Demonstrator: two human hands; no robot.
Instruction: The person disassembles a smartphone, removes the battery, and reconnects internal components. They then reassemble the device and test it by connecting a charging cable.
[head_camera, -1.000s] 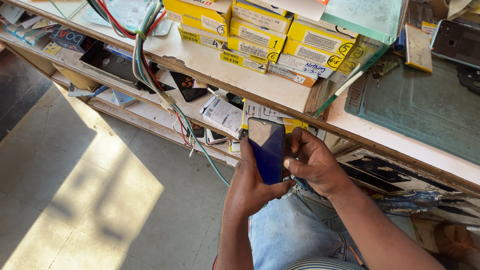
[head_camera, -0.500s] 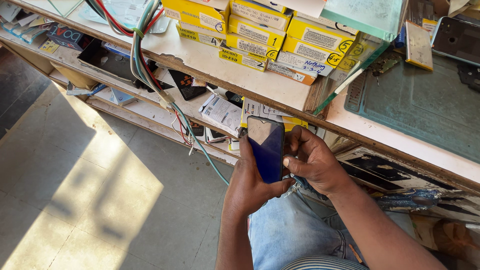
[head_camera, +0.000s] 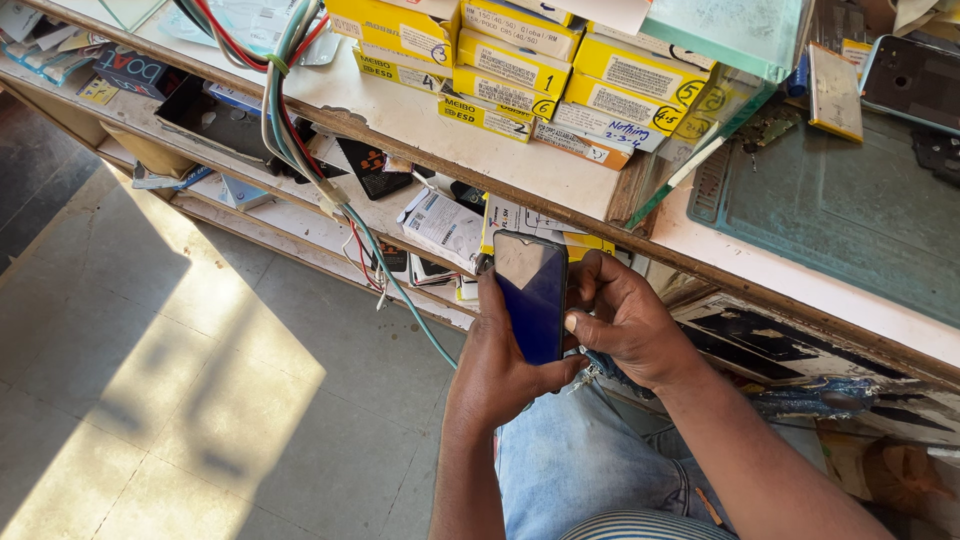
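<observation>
A dark blue smartphone (head_camera: 532, 293) stands upright over my lap, screen toward me. My left hand (head_camera: 500, 360) grips it from below and along its left edge. My right hand (head_camera: 622, 322) holds its right edge, with the thumb pressed at the side of the screen. Both hands are in front of the lower shelf of a wooden workbench (head_camera: 420, 120). My jeans-clad legs (head_camera: 590, 470) are below.
Stacked yellow boxes (head_camera: 520, 70) sit on the bench top. A green work mat (head_camera: 850, 200) lies at right with another phone (head_camera: 915, 80) on it. A bundle of coloured cables (head_camera: 290, 130) hangs over the bench edge. Small packages and papers fill the lower shelf (head_camera: 300, 215). Tiled floor (head_camera: 180, 380) at left.
The phone has tilted a little more upright between my hands. My right thumb has shifted along its right edge. The camera view has barely moved.
</observation>
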